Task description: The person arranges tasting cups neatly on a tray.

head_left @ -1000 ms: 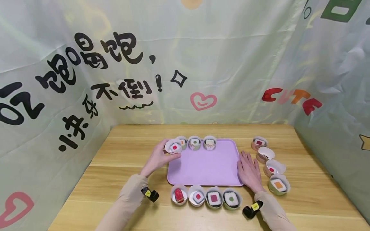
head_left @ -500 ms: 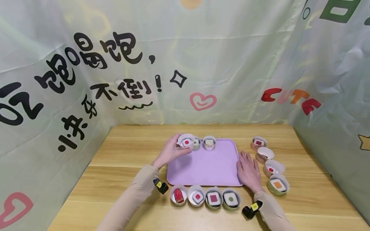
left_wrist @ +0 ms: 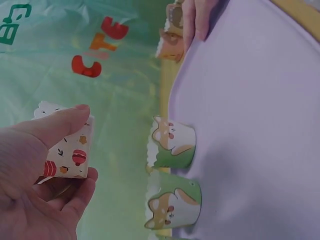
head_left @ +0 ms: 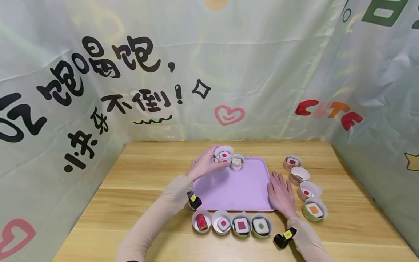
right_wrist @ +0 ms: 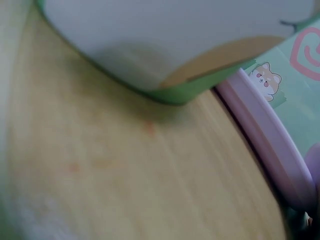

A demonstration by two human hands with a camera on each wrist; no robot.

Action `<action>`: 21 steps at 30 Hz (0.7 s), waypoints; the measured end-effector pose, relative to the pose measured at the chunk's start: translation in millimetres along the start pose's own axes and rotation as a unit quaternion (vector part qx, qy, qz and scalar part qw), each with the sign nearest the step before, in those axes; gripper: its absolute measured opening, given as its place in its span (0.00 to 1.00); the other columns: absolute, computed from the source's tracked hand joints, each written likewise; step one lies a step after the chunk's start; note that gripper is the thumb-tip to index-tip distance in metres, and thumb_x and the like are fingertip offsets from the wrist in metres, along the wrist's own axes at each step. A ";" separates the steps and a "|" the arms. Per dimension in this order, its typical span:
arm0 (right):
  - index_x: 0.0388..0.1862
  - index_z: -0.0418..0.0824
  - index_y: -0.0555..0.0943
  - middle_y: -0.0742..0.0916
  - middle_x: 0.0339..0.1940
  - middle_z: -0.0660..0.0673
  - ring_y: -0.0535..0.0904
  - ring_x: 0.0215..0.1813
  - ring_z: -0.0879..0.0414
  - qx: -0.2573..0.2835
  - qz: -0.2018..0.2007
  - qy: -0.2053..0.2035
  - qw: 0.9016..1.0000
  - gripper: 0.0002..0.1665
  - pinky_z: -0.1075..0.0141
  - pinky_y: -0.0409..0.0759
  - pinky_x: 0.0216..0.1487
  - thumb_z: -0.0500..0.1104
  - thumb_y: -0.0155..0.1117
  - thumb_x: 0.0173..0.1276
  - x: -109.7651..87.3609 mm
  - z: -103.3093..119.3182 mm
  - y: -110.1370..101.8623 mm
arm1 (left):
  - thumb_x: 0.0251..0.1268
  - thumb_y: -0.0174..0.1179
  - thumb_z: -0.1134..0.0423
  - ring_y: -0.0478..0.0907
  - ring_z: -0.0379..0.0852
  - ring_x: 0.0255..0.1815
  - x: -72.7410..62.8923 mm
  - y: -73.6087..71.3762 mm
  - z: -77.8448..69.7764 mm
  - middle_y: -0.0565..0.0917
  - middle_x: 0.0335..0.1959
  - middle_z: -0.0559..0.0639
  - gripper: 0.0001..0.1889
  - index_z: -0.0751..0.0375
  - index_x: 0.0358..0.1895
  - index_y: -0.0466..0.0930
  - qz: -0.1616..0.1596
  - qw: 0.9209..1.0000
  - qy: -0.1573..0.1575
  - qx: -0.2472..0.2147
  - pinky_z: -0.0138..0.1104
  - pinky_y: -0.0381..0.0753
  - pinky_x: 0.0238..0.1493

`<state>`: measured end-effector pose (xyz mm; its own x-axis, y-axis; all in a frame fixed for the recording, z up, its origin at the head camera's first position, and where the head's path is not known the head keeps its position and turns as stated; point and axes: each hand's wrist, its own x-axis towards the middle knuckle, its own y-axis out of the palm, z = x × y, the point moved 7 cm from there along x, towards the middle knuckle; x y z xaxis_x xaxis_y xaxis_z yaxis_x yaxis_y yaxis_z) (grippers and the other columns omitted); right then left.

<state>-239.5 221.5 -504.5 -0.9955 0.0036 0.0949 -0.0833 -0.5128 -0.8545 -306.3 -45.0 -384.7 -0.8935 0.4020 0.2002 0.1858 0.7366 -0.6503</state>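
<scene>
My left hand [head_left: 205, 163] holds a printed paper baking cup [head_left: 224, 154] above the far side of the lilac tray [head_left: 234, 191]. Inside the cup lies a white sushi-like piece with a red centre. The left wrist view shows thumb and fingers pinching the cup [left_wrist: 75, 150], which bears macaron prints. Below it, green dog-print cups [left_wrist: 175, 142] stand along the tray's far edge; the head view shows one cup [head_left: 237, 162] clearly, while the held cup and hand hide the others. My right hand [head_left: 281, 194] lies flat with straight fingers at the tray's right edge.
Several filled paper cups [head_left: 241, 225] line the table in front of the tray. More cups [head_left: 315, 209] stand in a row to the right of my right hand. Printed cloth [head_left: 262, 72] hangs behind and beside the wooden table [head_left: 157, 156].
My left hand has carried the held cup rightward and slightly farther back, passing over the cups on the tray's far side. The right hand has stayed in place.
</scene>
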 end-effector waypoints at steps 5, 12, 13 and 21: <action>0.78 0.30 0.60 0.60 0.81 0.29 0.47 0.82 0.31 0.002 -0.008 -0.002 1.000 0.32 0.35 0.38 0.80 0.45 0.35 0.82 -0.1 0.3 0.1 | 0.60 0.73 0.54 0.78 0.49 0.55 11.0 11.1 -6.4 0.82 0.58 0.55 0.35 0.58 0.69 0.70 0.026 1.000 0.004 -0.013 0.37 0.79 0.53; 0.78 0.30 0.59 0.59 0.81 0.29 0.47 0.83 0.31 -0.004 -0.010 -0.006 1.000 0.31 0.35 0.38 0.80 0.45 0.35 0.83 -0.3 -0.1 0.2 | 0.62 0.71 0.55 0.79 0.49 0.54 24.8 23.2 -10.2 0.83 0.56 0.57 0.33 0.59 0.68 0.70 0.038 0.999 0.012 0.007 0.37 0.79 0.53; 0.78 0.30 0.59 0.59 0.81 0.29 0.47 0.83 0.31 -0.006 -0.009 -0.006 1.000 0.31 0.35 0.38 0.80 0.45 0.35 0.83 -0.4 -0.3 0.3 | 0.62 0.71 0.55 0.80 0.49 0.53 26.7 24.8 -10.5 0.84 0.56 0.57 0.33 0.59 0.68 0.70 0.038 0.999 0.013 0.009 0.36 0.79 0.52; 0.78 0.30 0.59 0.59 0.81 0.29 0.47 0.83 0.31 -0.007 -0.007 -0.007 1.000 0.32 0.35 0.38 0.80 0.45 0.34 0.83 -1.1 -0.5 0.3 | 0.61 0.72 0.55 0.80 0.45 0.50 40.1 42.6 -12.8 0.85 0.52 0.54 0.34 0.59 0.68 0.70 0.062 0.998 0.023 0.016 0.31 0.78 0.50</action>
<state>-238.5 221.8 -505.1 -0.9936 -0.0009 0.1131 -0.0974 -0.5008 -0.8601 -329.0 9.4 -395.0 -0.8445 0.5145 0.1489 0.2807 0.6619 -0.6951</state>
